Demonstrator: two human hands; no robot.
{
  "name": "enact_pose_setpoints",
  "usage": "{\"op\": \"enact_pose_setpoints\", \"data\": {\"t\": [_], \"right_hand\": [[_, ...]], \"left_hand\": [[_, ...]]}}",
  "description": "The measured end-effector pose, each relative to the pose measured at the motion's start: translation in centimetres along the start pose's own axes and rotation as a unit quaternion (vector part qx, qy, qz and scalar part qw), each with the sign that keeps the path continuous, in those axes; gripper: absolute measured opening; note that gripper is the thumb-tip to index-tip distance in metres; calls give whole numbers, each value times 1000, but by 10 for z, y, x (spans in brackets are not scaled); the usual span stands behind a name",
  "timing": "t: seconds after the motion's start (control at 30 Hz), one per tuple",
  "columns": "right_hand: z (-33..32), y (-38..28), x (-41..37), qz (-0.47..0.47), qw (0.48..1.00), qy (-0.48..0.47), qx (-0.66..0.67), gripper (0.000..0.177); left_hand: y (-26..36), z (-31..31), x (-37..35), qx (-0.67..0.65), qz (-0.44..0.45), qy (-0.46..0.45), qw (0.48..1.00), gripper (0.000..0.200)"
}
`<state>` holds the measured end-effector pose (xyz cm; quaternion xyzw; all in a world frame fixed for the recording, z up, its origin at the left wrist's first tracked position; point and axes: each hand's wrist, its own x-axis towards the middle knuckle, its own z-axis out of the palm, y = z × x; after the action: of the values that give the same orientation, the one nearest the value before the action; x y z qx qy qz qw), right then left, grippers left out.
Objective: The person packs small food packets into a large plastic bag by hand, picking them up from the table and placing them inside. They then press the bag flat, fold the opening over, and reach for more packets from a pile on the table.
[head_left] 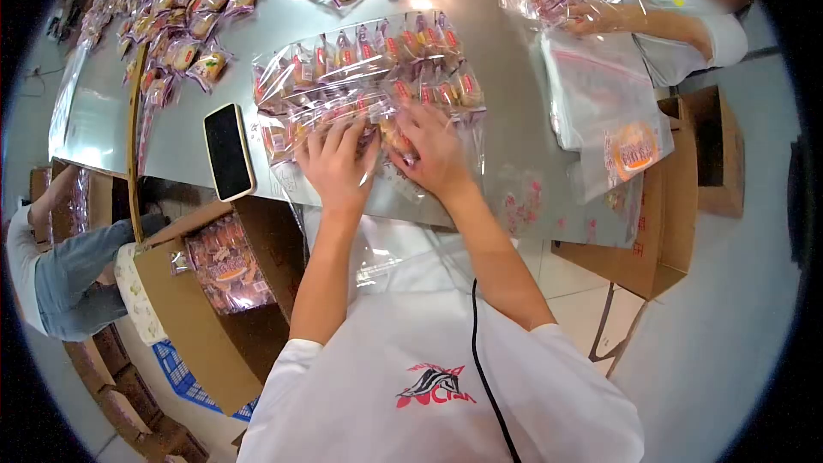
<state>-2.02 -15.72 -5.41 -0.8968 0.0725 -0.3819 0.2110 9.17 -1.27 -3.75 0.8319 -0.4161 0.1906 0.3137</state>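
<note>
A clear plastic bag lies flat on the metal table, filled with rows of small wrapped snacks. My left hand rests with its fingers spread over the near left part of the bag. To its right, my right hand lies on the near row of snacks, slightly blurred, its fingers apart and bent over the packets. Both hands touch the bag from above, and neither is closed around anything. The bag's loose near end hangs over the table's front edge.
A phone lies left of the bag. Loose wrapped snacks cover the far left. Empty printed bags are stacked right, near a co-worker's hands. Open cartons stand below left and right. Another person sits far left.
</note>
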Motion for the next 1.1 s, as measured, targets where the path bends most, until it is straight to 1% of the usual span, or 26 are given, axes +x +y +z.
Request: {"op": "enact_pose_setpoints", "data": {"t": [0.07,0.17,0.23,0.37,0.47,0.57,0.67,0.77,0.87,0.97,1.07,1.1], "right_hand": [[10,-2,-4,5,1000,31,-4,56],[0,-12,5,24,1000,-6,-17,62],[6,-4,-1,18,999,-15,-36,67],[13,-1,-3,25,997,-33,-68,72],[12,-4,-1,19,998,-19,-61,69],[30,8,-10,3,998,64,12,65],[25,1,-6,18,997,66,18,62],[31,4,-7,22,998,65,6,64],[24,4,-5,23,998,-10,-50,62],[19,-2,1,54,995,-51,-61,62],[15,-11,7,71,993,-34,-84,62],[18,-8,4,60,994,-25,-89,63]], "left_hand": [[0,-3,-1,19,7,3,1000,43],[-1,-5,3,33,22,8,999,44],[-2,-6,4,33,26,7,999,43],[-7,-1,1,32,26,42,998,40],[-5,1,0,29,19,54,998,38],[-6,3,1,29,11,56,998,37],[-8,5,-3,32,9,52,998,35],[-9,2,-3,43,12,38,998,37],[-7,2,-1,46,8,36,998,37],[-3,0,0,46,0,26,999,37],[-7,4,-2,26,-4,42,999,35],[-7,4,-1,32,0,42,999,35]]}}
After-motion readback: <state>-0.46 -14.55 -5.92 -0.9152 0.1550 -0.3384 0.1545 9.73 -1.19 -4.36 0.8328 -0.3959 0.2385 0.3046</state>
